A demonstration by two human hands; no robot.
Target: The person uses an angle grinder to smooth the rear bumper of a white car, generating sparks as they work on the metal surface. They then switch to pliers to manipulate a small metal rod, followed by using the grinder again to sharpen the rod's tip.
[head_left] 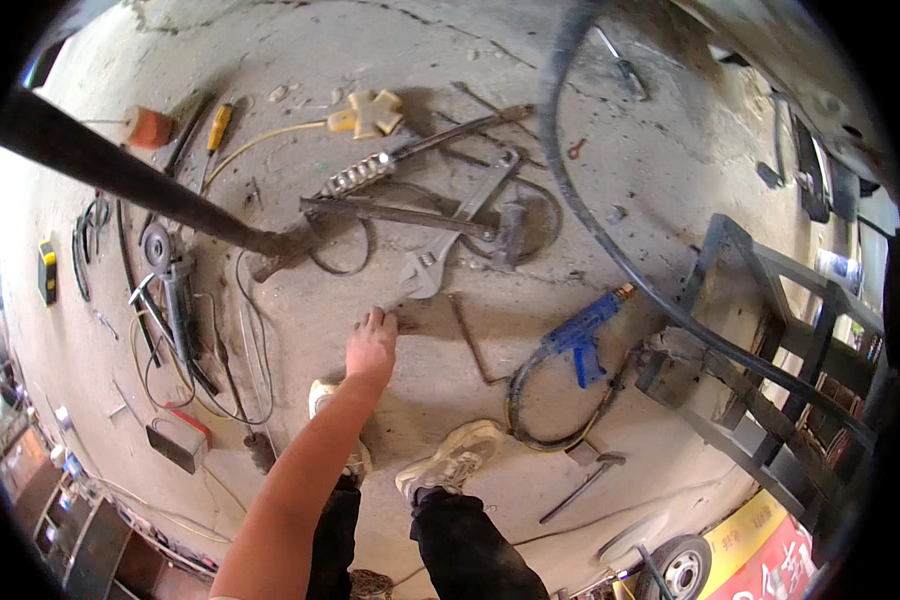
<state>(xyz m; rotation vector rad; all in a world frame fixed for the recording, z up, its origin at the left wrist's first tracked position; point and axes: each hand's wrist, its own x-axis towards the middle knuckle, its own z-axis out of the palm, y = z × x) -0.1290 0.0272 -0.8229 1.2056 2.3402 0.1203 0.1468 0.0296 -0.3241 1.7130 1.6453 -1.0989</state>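
My left hand (373, 340) reaches down over the concrete floor with its fingers curled closed; what they hold, if anything, I cannot make out. A dark brown patch lies just right of the fingers, perhaps shadow. Just beyond the hand is a large adjustable wrench (456, 226), its jaw end closest to the fingers. Across it lies a hammer (400, 214) with a rusty handle. To the right of the hand rests a thin bent rod (470, 337). Farther right lies a blue air gun (582, 335) with a coiled dark hose. My right hand is outside the picture.
A thick dark pole (135, 180) crosses from the upper left. An angle grinder (177, 295) with cords lies left. Beyond the wrench are a yellow multi-way plug (370, 113) and a ribbed bar (360, 175). A black hose (610, 240) arcs toward a metal frame (730, 330) at right.
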